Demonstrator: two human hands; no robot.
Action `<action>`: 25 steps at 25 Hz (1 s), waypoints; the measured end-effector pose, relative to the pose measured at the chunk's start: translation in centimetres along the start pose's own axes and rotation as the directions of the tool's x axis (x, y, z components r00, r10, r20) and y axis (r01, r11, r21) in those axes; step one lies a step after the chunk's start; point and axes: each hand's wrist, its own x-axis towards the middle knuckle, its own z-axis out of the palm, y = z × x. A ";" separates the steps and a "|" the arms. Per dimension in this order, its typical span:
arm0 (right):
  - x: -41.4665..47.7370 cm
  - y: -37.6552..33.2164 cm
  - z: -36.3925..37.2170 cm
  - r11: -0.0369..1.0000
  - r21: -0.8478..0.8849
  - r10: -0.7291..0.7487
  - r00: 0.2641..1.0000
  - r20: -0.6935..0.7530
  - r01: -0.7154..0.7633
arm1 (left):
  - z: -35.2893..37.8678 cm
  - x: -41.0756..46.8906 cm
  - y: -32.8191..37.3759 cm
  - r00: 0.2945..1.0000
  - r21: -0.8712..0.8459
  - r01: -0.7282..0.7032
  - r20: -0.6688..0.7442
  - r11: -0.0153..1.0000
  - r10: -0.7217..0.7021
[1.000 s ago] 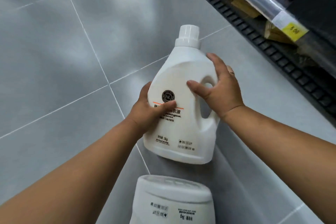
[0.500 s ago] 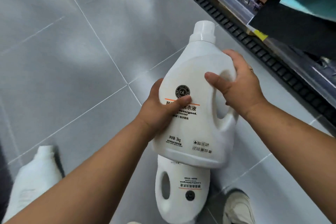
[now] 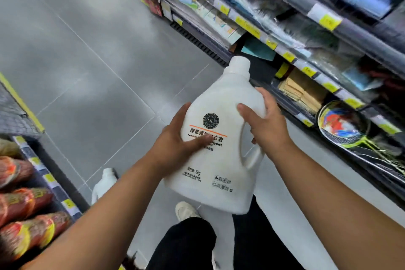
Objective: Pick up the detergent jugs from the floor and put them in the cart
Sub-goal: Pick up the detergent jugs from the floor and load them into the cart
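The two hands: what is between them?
The white detergent jug, cap up: the left hand holds its labelled side, the right hand grips its handle side. The head view shows it.

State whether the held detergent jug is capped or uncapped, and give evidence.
Capped. A white cap sits on the neck of the detergent jug, held between the left hand and right hand.
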 end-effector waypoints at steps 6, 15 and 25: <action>-13.8 -6.3 -9.3 0.986 0.149 -0.042 0.984 -0.175 0.069 | 1.9 -10.6 11.6 0.975 0.126 -0.182 0.148 0.975 0.163; -25.1 -3.4 -30.7 0.956 0.139 -0.175 0.884 -0.434 0.258 | 19.5 -20.0 23.4 0.895 0.162 -0.375 0.319 0.913 0.311; -39.8 11.3 -59.6 0.987 0.128 0.020 0.725 -0.688 0.094 | 52.8 -29.4 30.1 0.688 0.049 -0.454 0.653 0.890 0.315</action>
